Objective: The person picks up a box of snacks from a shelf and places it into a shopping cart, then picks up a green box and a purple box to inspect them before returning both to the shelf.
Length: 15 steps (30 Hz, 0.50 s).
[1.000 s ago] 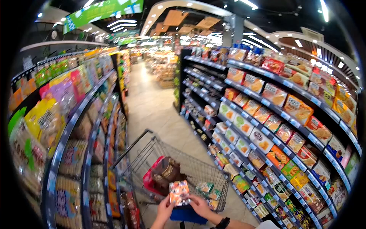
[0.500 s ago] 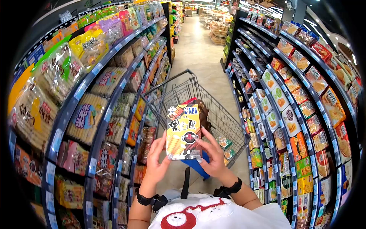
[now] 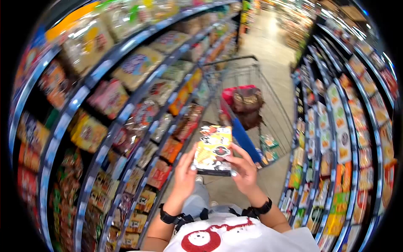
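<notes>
A yellow and white snack box point(image 3: 213, 147) with dark lettering is held in front of my body, its dark bottom edge showing. My left hand point(image 3: 184, 172) grips its left side, thumb on the front. On the right side, my right hand point(image 3: 243, 169) holds it, fingers over the front edge. Just beyond the box stands a wire shopping cart point(image 3: 275, 111). Inside the cart lie a dark brown bag point(image 3: 247, 107), something pink and blue beside it, and green packets point(image 3: 268, 147).
Shelves of packaged snacks point(image 3: 138, 67) rise close on my left. Another row of shelves point(image 3: 342, 122) lined with boxes and packets stands on the right. The pale aisle floor point(image 3: 268, 38) runs ahead between them. My shoe shows below the box.
The view has turned left, so the cart and aisle sit further right. The box is tilted back more, showing its bottom edge. Both hands still hold it.
</notes>
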Each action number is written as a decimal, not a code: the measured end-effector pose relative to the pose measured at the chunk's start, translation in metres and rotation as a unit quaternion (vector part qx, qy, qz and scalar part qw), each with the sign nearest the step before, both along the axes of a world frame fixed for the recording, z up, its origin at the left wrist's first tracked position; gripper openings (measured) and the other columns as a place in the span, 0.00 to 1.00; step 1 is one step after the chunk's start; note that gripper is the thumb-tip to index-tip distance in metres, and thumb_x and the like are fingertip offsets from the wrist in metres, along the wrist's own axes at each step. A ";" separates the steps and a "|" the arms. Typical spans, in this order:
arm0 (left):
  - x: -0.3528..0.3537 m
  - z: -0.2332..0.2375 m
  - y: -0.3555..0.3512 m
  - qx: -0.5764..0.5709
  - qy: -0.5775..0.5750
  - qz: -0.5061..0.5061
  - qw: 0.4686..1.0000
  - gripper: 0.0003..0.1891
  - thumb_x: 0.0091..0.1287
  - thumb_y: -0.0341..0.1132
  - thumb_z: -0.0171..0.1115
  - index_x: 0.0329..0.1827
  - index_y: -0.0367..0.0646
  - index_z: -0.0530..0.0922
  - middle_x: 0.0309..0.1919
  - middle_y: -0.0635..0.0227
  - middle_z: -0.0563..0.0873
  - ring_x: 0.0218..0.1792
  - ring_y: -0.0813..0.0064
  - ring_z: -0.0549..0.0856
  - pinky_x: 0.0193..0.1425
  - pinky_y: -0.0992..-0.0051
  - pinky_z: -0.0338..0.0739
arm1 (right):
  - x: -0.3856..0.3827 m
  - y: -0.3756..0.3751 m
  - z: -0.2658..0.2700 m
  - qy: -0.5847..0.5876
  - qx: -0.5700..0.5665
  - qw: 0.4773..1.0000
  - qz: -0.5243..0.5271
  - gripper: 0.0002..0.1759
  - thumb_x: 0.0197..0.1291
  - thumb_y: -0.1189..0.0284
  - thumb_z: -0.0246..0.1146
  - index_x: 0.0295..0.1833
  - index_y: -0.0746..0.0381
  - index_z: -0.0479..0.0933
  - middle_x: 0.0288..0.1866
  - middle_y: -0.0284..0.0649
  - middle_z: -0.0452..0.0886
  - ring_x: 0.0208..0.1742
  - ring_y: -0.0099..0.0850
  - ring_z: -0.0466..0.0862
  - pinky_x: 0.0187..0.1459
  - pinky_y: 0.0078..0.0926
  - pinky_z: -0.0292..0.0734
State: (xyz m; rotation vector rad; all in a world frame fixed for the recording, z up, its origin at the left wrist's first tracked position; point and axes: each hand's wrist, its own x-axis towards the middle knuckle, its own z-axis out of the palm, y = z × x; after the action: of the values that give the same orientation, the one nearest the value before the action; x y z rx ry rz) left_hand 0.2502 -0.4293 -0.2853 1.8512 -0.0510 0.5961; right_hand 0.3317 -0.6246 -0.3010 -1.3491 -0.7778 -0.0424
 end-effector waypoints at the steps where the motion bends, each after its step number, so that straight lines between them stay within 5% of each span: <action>1: -0.012 -0.004 -0.001 -0.048 -0.009 0.008 0.999 0.29 0.71 0.37 0.55 0.74 0.37 0.65 0.56 0.55 0.78 0.56 0.65 0.78 0.64 0.71 0.69 | -0.005 0.006 -0.004 -0.004 0.003 1.000 0.023 0.20 0.63 0.63 0.64 0.55 0.65 0.81 0.71 0.56 0.66 0.57 0.37 0.82 0.57 0.33 0.78; 5: -0.064 0.000 0.010 -0.012 0.050 0.120 0.991 0.33 0.63 0.32 0.64 0.73 0.40 0.66 0.59 0.53 0.79 0.59 0.61 0.79 0.65 0.67 0.71 | -0.020 0.039 -0.012 0.048 0.038 0.989 0.133 0.16 0.65 0.68 0.63 0.53 0.68 0.80 0.78 0.61 0.52 0.69 0.39 0.74 0.62 0.36 0.73; 11: -0.127 0.013 0.070 0.006 0.042 0.258 0.965 0.36 0.59 0.33 0.68 0.73 0.41 0.67 0.61 0.56 0.80 0.59 0.58 0.79 0.66 0.64 0.70 | -0.050 0.133 0.009 0.062 0.031 0.957 0.283 0.18 0.62 0.80 0.61 0.58 0.68 0.78 0.79 0.58 0.51 0.71 0.41 0.70 0.65 0.38 0.71; 15: -0.159 0.033 0.123 0.088 0.014 0.318 0.944 0.38 0.58 0.33 0.69 0.73 0.36 0.64 0.60 0.49 0.78 0.61 0.53 0.77 0.66 0.62 0.70 | -0.062 0.207 0.034 0.036 0.050 0.935 0.350 0.32 0.61 0.83 0.60 0.72 0.69 0.62 0.77 0.52 0.57 0.66 0.35 0.75 0.61 0.33 0.74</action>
State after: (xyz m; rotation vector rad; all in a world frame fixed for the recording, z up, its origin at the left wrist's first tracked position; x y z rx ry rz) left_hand 0.0913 -0.3059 -0.2527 2.0457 0.5494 1.0339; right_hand 0.2701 -0.4176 -0.2665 -0.9112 -1.1388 0.5220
